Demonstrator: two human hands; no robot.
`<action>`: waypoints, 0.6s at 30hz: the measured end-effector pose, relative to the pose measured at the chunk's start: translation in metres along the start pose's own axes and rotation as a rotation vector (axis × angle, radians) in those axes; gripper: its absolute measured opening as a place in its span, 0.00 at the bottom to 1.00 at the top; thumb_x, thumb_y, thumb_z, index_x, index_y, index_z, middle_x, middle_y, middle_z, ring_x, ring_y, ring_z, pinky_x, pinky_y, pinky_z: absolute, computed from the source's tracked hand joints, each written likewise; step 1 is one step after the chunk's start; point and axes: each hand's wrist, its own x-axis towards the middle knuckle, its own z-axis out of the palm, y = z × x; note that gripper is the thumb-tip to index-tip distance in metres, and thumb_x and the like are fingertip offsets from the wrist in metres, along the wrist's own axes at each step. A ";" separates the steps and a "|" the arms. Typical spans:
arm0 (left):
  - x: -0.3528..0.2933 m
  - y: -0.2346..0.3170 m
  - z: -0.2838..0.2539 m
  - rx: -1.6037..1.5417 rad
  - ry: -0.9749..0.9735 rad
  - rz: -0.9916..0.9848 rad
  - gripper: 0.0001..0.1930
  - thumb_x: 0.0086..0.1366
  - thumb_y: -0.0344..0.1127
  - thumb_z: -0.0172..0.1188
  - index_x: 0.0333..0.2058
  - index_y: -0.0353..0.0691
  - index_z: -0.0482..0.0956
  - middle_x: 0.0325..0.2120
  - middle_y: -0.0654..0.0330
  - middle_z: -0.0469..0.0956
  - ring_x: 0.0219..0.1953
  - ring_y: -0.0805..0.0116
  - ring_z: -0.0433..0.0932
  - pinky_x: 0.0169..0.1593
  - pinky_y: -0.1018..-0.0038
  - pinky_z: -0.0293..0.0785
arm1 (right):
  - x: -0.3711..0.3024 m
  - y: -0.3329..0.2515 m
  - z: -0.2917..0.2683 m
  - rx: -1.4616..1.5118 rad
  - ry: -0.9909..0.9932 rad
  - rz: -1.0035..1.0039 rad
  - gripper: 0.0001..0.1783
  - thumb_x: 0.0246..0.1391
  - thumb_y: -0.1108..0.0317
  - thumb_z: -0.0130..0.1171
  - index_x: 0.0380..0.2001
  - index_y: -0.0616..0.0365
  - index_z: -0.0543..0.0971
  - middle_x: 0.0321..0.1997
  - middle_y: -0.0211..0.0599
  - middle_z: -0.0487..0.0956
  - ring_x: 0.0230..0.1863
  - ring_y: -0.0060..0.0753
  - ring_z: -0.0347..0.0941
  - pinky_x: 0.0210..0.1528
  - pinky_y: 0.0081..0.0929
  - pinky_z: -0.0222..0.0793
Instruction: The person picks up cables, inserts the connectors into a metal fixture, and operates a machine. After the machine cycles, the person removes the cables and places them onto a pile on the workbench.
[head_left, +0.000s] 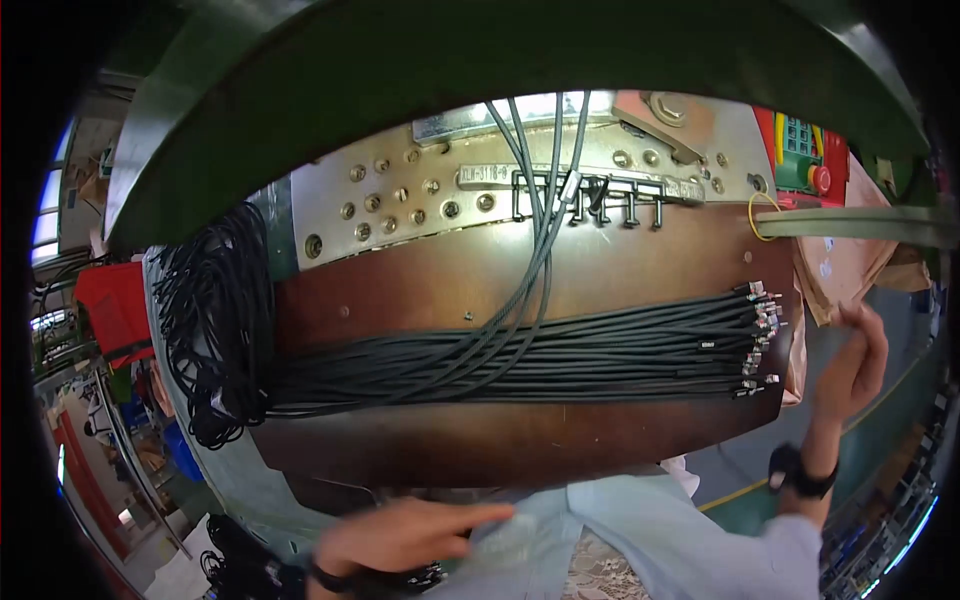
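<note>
My left hand (pixel 405 535) is low in the view, in front of the table's near edge, with its fingers stretched out to the right and nothing visible in them. Off the table's right end I see my right hand (pixel 858 365) raised beside brown paper, its fingers loosely bent, apart from the cables. Between them a bundle of dark grey cables (pixel 600 365) lies across the brown tabletop (pixel 420 290), with metal connectors (pixel 765 325) at its right end. Several cables (pixel 530 270) run up to a metal mould bar (pixel 485 177), where a black plastic sprue (pixel 635 188) sits.
A drilled metal plate (pixel 330 215) lies behind the table, under a dark green machine frame (pixel 480 60). Coiled cables (pixel 220 320) hang at the left near a red bin (pixel 115 310). At the far right are a control box with a red button (pixel 820 180) and a grey hose (pixel 860 225).
</note>
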 end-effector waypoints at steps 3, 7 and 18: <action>0.025 -0.088 0.073 0.285 0.748 -0.449 0.13 0.59 0.37 0.54 0.40 0.35 0.75 0.39 0.50 0.75 0.43 0.51 0.73 0.48 0.63 0.66 | -0.067 0.041 -0.030 -0.349 0.182 0.468 0.16 0.57 0.76 0.44 0.49 0.66 0.70 0.47 0.44 0.74 0.48 0.34 0.70 0.54 0.25 0.61; 0.030 -0.136 0.076 0.440 1.017 -0.500 0.12 0.59 0.36 0.53 0.38 0.35 0.75 0.38 0.50 0.75 0.41 0.51 0.72 0.46 0.62 0.67 | -0.221 0.062 0.000 -0.565 -0.459 0.494 0.30 0.54 0.67 0.50 0.60 0.61 0.58 0.63 0.46 0.59 0.65 0.42 0.51 0.64 0.37 0.46; 0.035 -0.135 0.056 0.499 1.055 -0.416 0.13 0.59 0.35 0.53 0.41 0.34 0.74 0.39 0.48 0.75 0.42 0.53 0.72 0.46 0.64 0.67 | -0.193 0.048 0.019 -0.458 -0.653 0.536 0.17 0.52 0.68 0.52 0.44 0.65 0.71 0.44 0.45 0.73 0.46 0.42 0.68 0.49 0.37 0.63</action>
